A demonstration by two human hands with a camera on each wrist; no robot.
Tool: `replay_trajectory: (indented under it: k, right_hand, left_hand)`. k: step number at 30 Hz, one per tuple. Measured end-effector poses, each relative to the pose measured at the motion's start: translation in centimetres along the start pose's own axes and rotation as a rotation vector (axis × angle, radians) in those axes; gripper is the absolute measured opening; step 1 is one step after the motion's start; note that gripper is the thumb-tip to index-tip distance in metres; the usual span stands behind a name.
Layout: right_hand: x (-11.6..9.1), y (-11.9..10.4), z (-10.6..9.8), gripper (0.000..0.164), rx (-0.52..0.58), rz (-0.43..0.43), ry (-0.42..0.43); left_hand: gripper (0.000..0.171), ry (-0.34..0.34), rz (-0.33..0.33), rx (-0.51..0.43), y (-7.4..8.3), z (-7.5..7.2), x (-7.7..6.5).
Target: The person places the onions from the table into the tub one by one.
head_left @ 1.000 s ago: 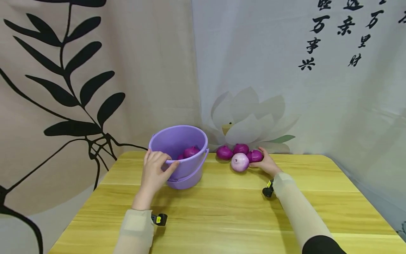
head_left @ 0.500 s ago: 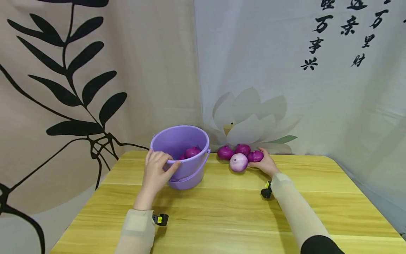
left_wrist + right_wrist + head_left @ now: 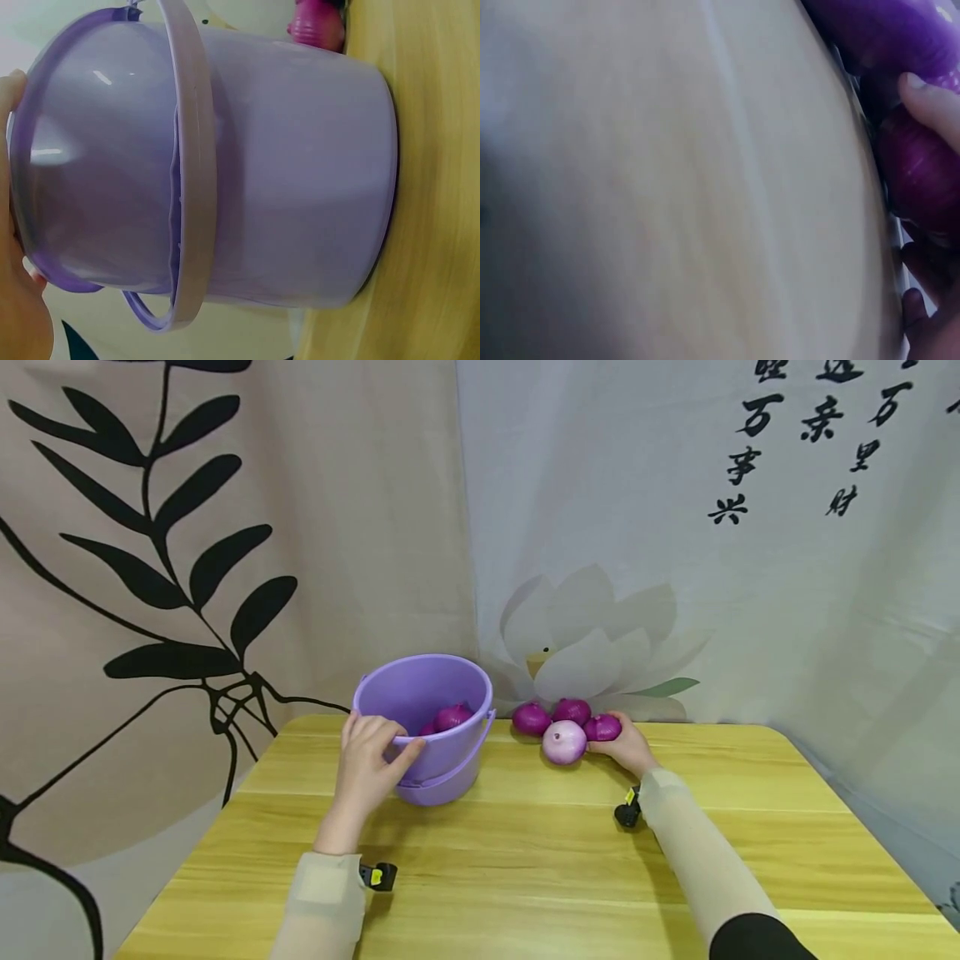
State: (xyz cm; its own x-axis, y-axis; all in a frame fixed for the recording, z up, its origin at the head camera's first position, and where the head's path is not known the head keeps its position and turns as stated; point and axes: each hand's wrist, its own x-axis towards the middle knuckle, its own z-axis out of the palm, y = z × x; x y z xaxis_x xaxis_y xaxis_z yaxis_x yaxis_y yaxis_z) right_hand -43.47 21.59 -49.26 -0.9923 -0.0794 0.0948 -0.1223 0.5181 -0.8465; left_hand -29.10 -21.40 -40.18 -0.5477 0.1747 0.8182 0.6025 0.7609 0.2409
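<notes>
A purple bucket (image 3: pixel 442 760) stands upright on the table, its handle hanging down in front. My left hand (image 3: pixel 367 760) grips the near-left part of its rim, thumb outside and fingers over the edge. Inside lie red onions (image 3: pixel 453 717), partly hidden by the bucket's wall. To the right, my right hand (image 3: pixel 628 747) holds a red onion (image 3: pixel 602 727) at the right end of a small cluster; the right wrist view shows the thumb and fingers round that onion (image 3: pixel 922 169). Beside it sit a paler onion (image 3: pixel 564 742) and two more dark red onions (image 3: pixel 531 719).
The wooden table (image 3: pixel 510 877) has its back edge close behind the bucket and onions. Behind it hangs a cloth backdrop (image 3: pixel 375 527) printed with leaves, a lotus and dark characters. A small black camera (image 3: pixel 627 810) sits at the right wrist.
The paler onion has shifted slightly left. Both hands keep their places, the left on the bucket's rim and the right at the same onion.
</notes>
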Motion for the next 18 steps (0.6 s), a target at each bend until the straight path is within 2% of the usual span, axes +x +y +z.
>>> replay_trajectory:
  k: [18]
  right_hand:
    - [-1.0, 0.9, -1.5, 0.096, 0.039, -0.016, 0.006]
  left_hand:
    - [0.024, 0.009, 0.0, -0.006, -0.1, 0.2, 0.0]
